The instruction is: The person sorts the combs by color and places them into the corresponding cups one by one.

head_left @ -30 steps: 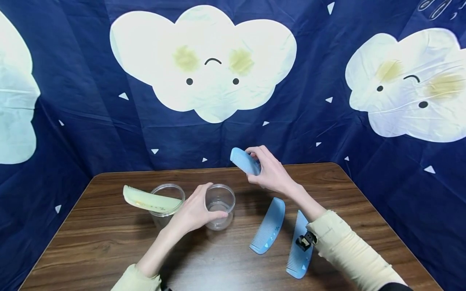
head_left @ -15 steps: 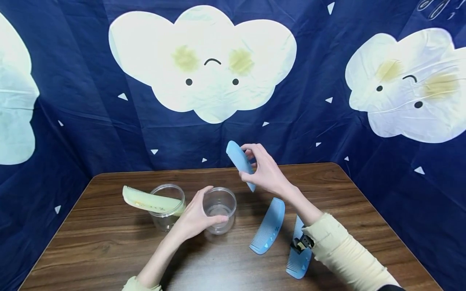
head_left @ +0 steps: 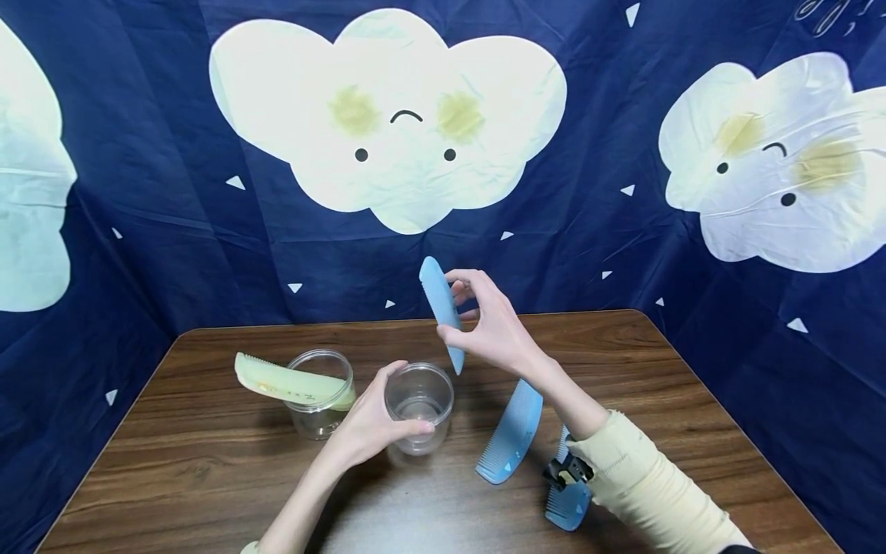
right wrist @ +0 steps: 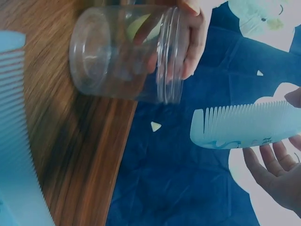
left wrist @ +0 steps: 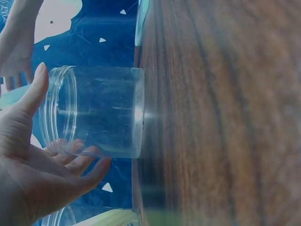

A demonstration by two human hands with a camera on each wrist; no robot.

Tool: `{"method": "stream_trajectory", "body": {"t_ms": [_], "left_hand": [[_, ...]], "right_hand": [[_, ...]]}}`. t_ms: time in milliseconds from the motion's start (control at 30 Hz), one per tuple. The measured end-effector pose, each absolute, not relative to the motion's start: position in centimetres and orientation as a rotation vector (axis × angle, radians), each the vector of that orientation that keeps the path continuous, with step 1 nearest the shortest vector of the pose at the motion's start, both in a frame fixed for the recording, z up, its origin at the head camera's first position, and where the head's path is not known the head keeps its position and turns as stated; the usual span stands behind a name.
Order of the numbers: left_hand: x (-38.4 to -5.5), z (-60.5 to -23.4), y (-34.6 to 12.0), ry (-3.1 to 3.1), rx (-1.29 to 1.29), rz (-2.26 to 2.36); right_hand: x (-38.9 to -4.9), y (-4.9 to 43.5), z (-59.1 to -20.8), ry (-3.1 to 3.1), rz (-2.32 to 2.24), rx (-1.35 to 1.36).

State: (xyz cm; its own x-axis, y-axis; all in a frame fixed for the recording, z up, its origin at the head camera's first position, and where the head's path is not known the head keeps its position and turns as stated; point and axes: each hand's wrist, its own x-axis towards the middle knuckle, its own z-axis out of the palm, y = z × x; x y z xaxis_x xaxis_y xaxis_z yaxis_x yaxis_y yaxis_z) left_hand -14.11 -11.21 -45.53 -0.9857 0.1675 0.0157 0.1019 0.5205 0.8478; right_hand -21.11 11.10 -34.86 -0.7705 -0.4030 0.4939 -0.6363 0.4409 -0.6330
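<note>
My left hand [head_left: 367, 422] grips the side of a clear plastic jar [head_left: 441, 419] that stands upright on the table; the left wrist view shows thumb and fingers on either side of its ridged neck. Above the table, a little right of that jar, my right hand [head_left: 493, 323] pinches a blue comb [head_left: 438, 296] between thumb and fingers. The comb is held steeply, one end pointing down, apart from the jar. In the right wrist view its teeth [right wrist: 249, 110] face the thumb side. Inside the jar I see no comb.
A second clear jar [head_left: 304, 422] stands left of my left hand, with a pale green comb [head_left: 280, 382] leaning out over its rim. Two more blue combs lie on the wooden table [head_left: 208, 462]: one comb [head_left: 511, 435] near the middle, another comb [head_left: 569, 504] partly under my right forearm.
The blue comb in my right hand has moved left toward the jar and turned from slanted to nearly upright. My left hand and its jar have shifted slightly nearer me.
</note>
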Motion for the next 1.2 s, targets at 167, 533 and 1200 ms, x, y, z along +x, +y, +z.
{"method": "stream_trajectory", "body": {"t_ms": [167,533,1200], "left_hand": [[-13.9,-45.7,-11.2,2.663,0.223,1.515],[-13.5,-45.9,-11.1,2.636,0.237,1.544],[-12.5,-45.5,-11.4,2.621,0.293,1.535]], "right_hand": [[-20.6,10.2,-34.8,-2.372,1.347,0.942],[-19.5,8.9,-35.7,-2.358,1.433,1.027],[-18.5,7.8,-38.5,-2.519,1.364,1.018]]}}
